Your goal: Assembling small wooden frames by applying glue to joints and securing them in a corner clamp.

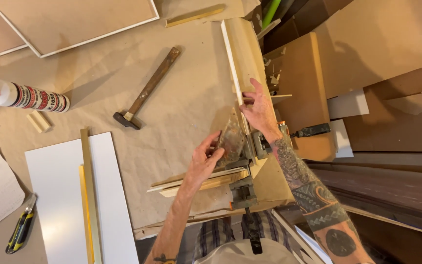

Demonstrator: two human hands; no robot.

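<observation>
I see my left hand [205, 159] pressing open fingers on the rusty corner clamp [233, 142] at the desk [181, 93] edge, my right hand [259, 111] pinching the white moulding strip [231, 58] seated in it, hammer [145, 93] lying nearby.

A hammer [145, 93] with a worn wooden handle lies on the brown paper at about eleven o'clock from the centre, and a white glue bottle [28, 97] with a red cap lies on its side at nine o'clock. A yellow-and-black utility knife [20, 231] rests at seven o'clock beside a white board [62, 195] (gold strips lie along it), with small wood blocks [39, 121] just below the bottle.
</observation>
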